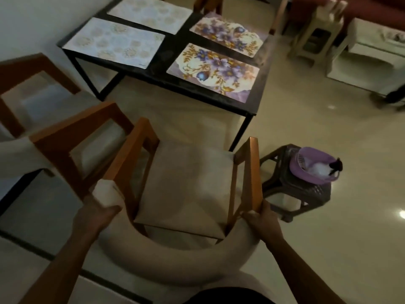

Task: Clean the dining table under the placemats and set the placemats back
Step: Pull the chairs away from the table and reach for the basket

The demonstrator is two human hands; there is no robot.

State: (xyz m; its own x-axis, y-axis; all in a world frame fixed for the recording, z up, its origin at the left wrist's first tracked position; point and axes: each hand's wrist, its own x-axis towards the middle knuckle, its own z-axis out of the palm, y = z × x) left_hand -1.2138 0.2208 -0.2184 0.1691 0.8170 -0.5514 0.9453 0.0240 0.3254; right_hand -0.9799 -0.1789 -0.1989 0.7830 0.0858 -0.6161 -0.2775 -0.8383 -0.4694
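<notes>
- The dining table (pixel 157 70), black top on a black frame, sat at twelve o'clock, well beyond the hands.
- Front and centre was the armchair (pixel 188 183), with orange-brown wooden arms, a beige seat cushion and a curved padded back nearest the camera, standing apart from the table's near edge.
- Two more chairs (pixel 72 145) of the same build crowded in at nine to ten o'clock, one right beside the armchair's left arm.
- All four mats lay flat on the table: the pale placemats (pixel 114 42) filled its left half and the floral placemats (pixel 213 69), purple blooms on cream, its right half, with dark tabletop showing between them.
- At three o'clock a dark stool (pixel 295 194) stood on the floor, just beside the armchair's right arm.
- On that stool rested a purple basket (pixel 313 165), with something white and something dark in it, too small to make out.
- The left hand (pixel 96 216) was wrapped around the chair's back at its left end, just below a blurred pale patch.
- The right hand (pixel 263 218) was clamped on the rear of the right arm, so the two hands were wide apart, one on each side.
</notes>
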